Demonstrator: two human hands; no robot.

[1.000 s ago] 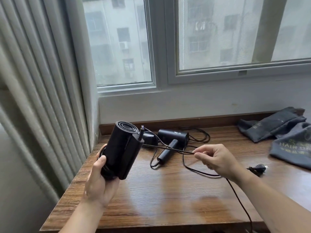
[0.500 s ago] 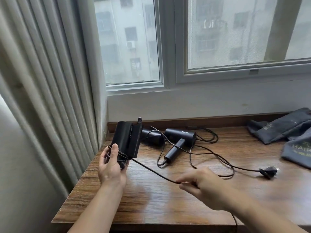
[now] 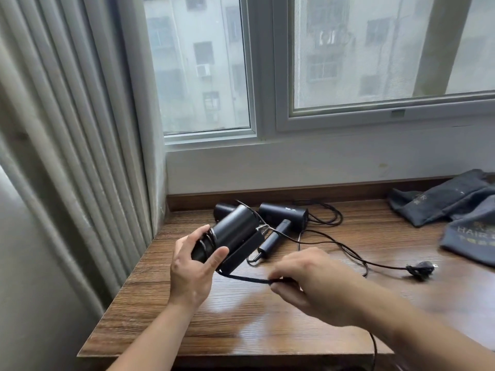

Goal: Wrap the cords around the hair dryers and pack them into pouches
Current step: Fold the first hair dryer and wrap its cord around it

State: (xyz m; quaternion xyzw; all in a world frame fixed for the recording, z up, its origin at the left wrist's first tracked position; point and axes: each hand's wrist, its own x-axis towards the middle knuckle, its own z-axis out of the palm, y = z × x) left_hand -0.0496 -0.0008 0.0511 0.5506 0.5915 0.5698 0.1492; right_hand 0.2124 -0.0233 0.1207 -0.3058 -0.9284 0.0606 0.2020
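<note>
The folded dryer [image 3: 235,231] tilts above the table [image 3: 241,325]. Its near end, wound with loops, sits in the left hand [image 3: 191,274], fingers and thumb curled round it. Its cord [image 3: 246,279] runs right to the blurred right hand [image 3: 308,279], which pinches it. A second dryer [image 3: 284,216] lies behind, and pouches [image 3: 442,202] lie far right.

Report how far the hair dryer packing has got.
Done: a few turns of cord sit around the held dryer. In hand: the left hand grips that dryer while the right hand pinches the slack. Left: the second dryer lies on the table unwrapped, plug out; the pouches lie flat, apparently empty.
</note>
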